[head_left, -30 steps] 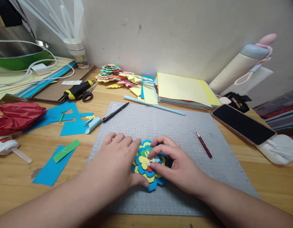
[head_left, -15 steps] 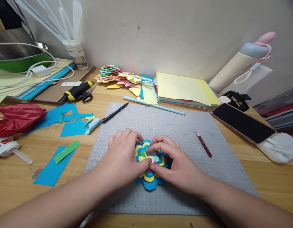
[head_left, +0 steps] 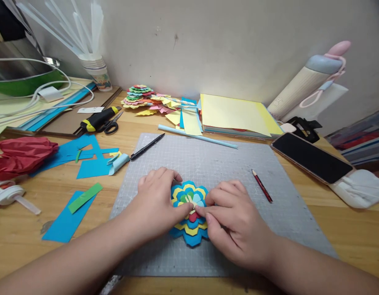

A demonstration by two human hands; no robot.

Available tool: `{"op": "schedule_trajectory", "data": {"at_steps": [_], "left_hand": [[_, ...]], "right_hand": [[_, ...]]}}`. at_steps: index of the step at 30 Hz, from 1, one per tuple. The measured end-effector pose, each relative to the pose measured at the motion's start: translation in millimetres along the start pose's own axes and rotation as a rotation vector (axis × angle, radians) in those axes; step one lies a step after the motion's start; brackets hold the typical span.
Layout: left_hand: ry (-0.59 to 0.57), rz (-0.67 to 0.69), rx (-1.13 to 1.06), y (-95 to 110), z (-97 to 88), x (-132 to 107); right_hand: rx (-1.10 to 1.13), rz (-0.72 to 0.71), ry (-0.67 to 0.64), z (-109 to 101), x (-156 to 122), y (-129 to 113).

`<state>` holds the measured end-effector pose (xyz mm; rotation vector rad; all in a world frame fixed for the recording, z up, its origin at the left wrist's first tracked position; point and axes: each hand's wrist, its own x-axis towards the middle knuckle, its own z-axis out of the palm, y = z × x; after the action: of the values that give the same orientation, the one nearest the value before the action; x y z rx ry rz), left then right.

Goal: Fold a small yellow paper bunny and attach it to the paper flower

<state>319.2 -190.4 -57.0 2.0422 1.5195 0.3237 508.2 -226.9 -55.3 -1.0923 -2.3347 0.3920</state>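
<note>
A layered paper flower [head_left: 192, 231] in blue and yellow lies on the grey cutting mat [head_left: 238, 172]. Its middle has green, light blue and red petals with small pale yellow strips. My left hand [head_left: 160, 196] grips the flower's left side, its thumb on the centre and its fingers along the left edge, partly hidden. From the right, my right hand [head_left: 238, 221] touches the centre with its index fingertip. Its other fingers are curled, and the thumb bends beside the flower's right edge. Whether a small piece lies under the fingertips is hidden.
A red pencil [head_left: 262, 186] and a black pen [head_left: 147, 146] lie on the mat. Left are blue paper pieces [head_left: 69, 217], a glue gun [head_left: 11, 194] and scissors [head_left: 113, 123]. Behind stands a paper stack [head_left: 235, 112]. A phone [head_left: 312, 157] is at right.
My right hand has turned and drawn back slightly to the right; its raised fingers are now curled, with the index fingertip on the centre. More of the flower shows. My left hand stays nearly in place.
</note>
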Motion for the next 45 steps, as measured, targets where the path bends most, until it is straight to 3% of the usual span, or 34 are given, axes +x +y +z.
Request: {"op": "schedule_trajectory", "data": {"at_steps": [9, 15, 19, 28, 38, 45], "left_hand": [[-0.020, -0.013, -0.054, -0.9, -5.1, 3.1], [-0.025, 0.009, -0.036, -1.8, -3.6, 3.0], [-0.023, 0.003, -0.037, -1.6, -4.4, 2.8], [-0.034, -0.025, -0.009, -0.9, -2.0, 4.2], [-0.040, -0.017, -0.027, -2.0, -2.9, 3.5], [-0.038, -0.010, -0.016, -2.2, -2.7, 3.3]], "right_hand": [[-0.058, -0.015, -0.030, 0.1, -0.7, -2.3], [-0.022, -0.085, 0.091, -3.0, -3.5, -4.2], [-0.009, -0.119, 0.072, -3.0, -4.7, -5.2], [0.024, 0.023, -0.046, 9.1, -3.7, -2.6], [0.218, 0.039, 0.137, 7.2, -5.3, 6.2], [0.178, 0.172, 0.047, 12.7, -1.1, 9.2]]}}
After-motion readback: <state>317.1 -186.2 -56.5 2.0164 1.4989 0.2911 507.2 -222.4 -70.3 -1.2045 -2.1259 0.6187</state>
